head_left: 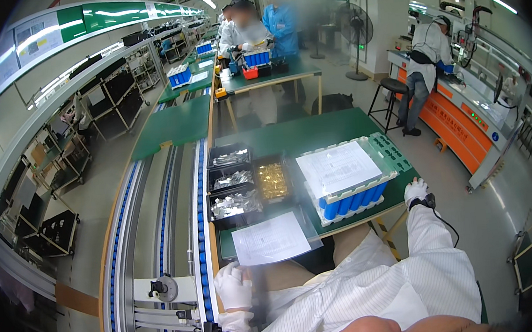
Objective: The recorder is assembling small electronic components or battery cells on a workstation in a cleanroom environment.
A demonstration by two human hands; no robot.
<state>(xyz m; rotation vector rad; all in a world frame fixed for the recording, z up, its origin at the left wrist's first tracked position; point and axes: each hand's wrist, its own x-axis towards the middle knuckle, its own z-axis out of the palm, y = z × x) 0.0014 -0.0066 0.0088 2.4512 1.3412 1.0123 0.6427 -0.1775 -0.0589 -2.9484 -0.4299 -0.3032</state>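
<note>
My left hand (233, 287), in a white glove, rests at the near edge of the bench beside the conveyor rail, its fingers loosely bent and nothing seen in them. My right hand (416, 192), also gloved, lies against the right edge of the green table (313, 128) with fingers apart. Between them, a printed sheet in a clear sleeve (271, 238) lies on the near side. Behind it stands a block of blue cylindrical cells (354, 201) in white holders, with a paper sheet (339, 168) on top. Each wrist wears a black band.
Three black bins (234, 203) of silvery metal pieces stand beside a tray of gold-coloured pieces (273, 180). A green perforated holder (387, 149) is behind the cells. Conveyor rails (164, 220) run along the left. People (246, 30) stand at a farther table; another person (425, 54) is at an orange machine.
</note>
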